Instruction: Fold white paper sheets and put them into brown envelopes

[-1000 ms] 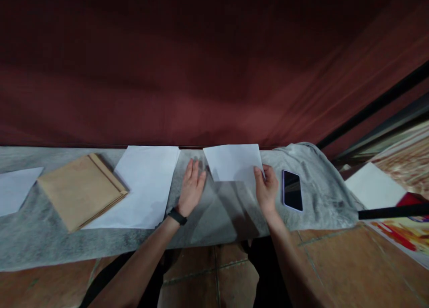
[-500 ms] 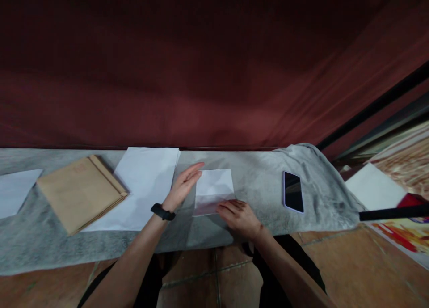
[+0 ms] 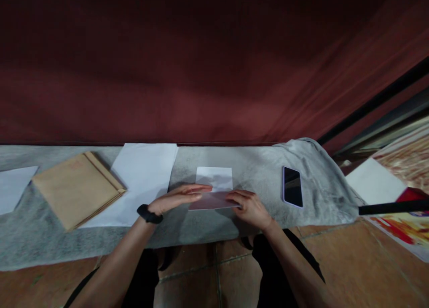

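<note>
no legible text or labels

You've got four white sheets: one folded (image 3: 214, 179), three flat (image 3: 142, 178) (image 3: 13, 192) (image 3: 372, 183). One tan envelope stack (image 3: 75, 189), one phone (image 3: 292, 186).

Bare grey cloth (image 3: 258, 174) between folded paper (image 3: 214, 178) and phone (image 3: 292, 186): passable. Left side blocked by white sheet (image 3: 140, 178) and brown envelopes (image 3: 75, 187). Red curtain (image 3: 201, 75) closes behind.

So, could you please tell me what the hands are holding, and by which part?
Both hands, left and right, press flat on the near edge of the folded paper; neither grips it.
</note>
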`<action>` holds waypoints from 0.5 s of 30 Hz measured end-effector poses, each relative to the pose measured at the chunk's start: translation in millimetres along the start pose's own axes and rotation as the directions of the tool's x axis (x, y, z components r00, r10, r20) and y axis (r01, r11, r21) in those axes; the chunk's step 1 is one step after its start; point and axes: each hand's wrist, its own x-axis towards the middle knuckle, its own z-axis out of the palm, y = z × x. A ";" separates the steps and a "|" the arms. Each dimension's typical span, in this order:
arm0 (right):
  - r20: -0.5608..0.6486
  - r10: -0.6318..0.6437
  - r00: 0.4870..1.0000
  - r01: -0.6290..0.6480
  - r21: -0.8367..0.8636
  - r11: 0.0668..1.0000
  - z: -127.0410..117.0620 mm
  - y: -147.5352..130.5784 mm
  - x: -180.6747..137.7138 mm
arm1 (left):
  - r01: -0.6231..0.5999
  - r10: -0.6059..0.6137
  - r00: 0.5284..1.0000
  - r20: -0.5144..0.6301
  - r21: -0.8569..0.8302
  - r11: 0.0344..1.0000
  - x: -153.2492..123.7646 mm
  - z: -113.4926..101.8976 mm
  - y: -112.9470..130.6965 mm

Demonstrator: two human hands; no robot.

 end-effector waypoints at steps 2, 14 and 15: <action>-0.017 0.064 0.998 -0.064 0.043 0.997 -0.1 6.3 1.3 | -0.005 0.008 0.998 0.056 -0.061 0.998 -9.2 -7.7 0.1; 0.054 0.035 0.998 -0.046 0.217 0.975 3.0 13.7 9.3 | -0.013 0.027 0.995 -0.100 0.140 0.990 5.2 -10.1 -17.7; 0.052 -0.009 0.999 0.001 0.157 0.988 3.4 11.8 8.9 | -0.032 0.056 0.986 -0.154 0.151 0.988 6.7 -10.1 -18.2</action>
